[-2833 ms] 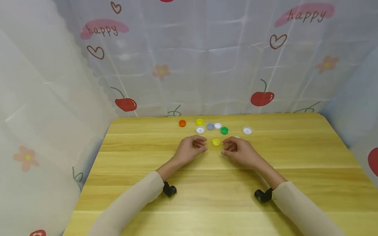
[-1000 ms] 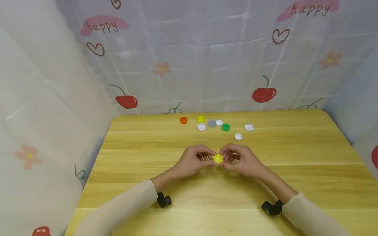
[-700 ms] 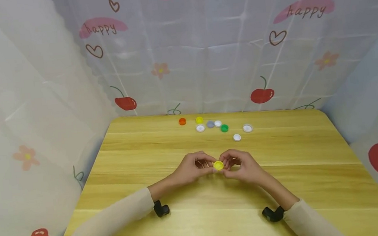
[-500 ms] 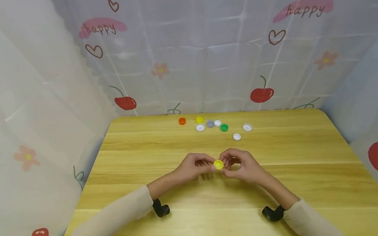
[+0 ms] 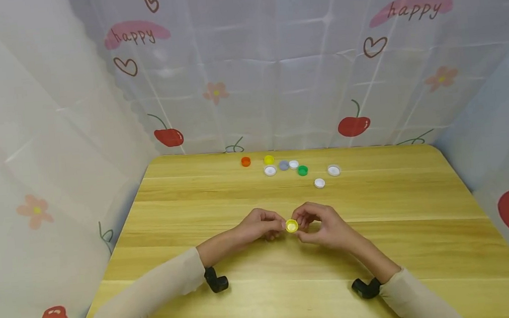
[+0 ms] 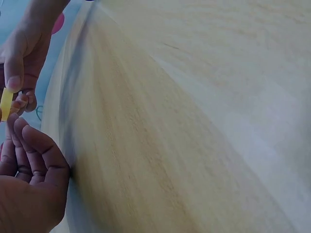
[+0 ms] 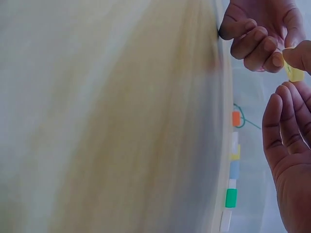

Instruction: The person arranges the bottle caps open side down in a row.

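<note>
I have the yellow cap (image 5: 291, 225) pinched between both hands, lifted just above the tabletop (image 5: 425, 235) near its middle, its hollow side turned up toward my head camera. My left hand (image 5: 258, 225) closes thumb and fingertip on the cap's left edge; my right hand (image 5: 321, 226) does the same on the right edge, its other fingers curled loosely behind. I judge that holding it from two sides like this keeps such a small, light piece steady and lets me turn it. In the right wrist view the cap (image 7: 294, 73) shows as a yellow sliver squeezed between fingertips; in the left wrist view only its edge (image 6: 6, 103) peeks in at the frame's border.

Farther out, toward the far edge of the tabletop, the other caps lie well apart from my hands: an orange cap (image 5: 245, 162), a second yellow cap (image 5: 269, 159), a grey cap (image 5: 284, 165), a green cap (image 5: 302, 170) and several white caps (image 5: 319, 183). A cherry-printed curtain (image 5: 273, 61) encloses the tabletop on three sides.
</note>
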Tool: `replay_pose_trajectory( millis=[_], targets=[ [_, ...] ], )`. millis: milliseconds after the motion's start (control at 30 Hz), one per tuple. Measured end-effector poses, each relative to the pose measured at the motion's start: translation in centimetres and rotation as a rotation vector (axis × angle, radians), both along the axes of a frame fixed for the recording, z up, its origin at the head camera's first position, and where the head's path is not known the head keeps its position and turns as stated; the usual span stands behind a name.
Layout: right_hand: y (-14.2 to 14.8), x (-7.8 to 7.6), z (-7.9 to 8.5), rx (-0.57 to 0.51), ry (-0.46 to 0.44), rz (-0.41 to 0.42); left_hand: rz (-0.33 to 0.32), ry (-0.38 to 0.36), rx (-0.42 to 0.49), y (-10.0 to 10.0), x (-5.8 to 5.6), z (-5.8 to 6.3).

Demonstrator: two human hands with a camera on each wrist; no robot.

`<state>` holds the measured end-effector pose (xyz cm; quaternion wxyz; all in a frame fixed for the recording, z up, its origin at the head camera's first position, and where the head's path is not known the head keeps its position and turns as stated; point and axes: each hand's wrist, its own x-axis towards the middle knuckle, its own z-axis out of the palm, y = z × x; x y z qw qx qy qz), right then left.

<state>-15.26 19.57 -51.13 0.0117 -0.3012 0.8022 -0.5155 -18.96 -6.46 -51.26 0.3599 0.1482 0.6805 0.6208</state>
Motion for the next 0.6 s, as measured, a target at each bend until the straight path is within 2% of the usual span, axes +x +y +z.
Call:
replay_pose_trajectory(
  millis=[200,300,400,533,600],
  targets=[
    [-0.3,-0.1,0.0,0.058,0.029,-0.025,0.035,0.027,-0.010,-0.3,-0.2,0.0],
    [-0.5,-0.1,0.1,0.094,0.027,-0.051,0.062,0.083,-0.041,-0.5,-0.4,0.3],
    [-0.7,-0.1,0.2,0.117,-0.021,-0.074,0.075,0.218,-0.084,-0.7,-0.7,0.3],
    [-0.8,-0.3,0.2,0.146,-0.107,-0.092,0.085,0.468,-0.141,-1.3,-0.9,0.1],
    [-0.8,-0.3,0.0,0.147,-0.156,-0.091,0.093,0.569,-0.159,-1.6,-0.8,0.2]
  ],
)
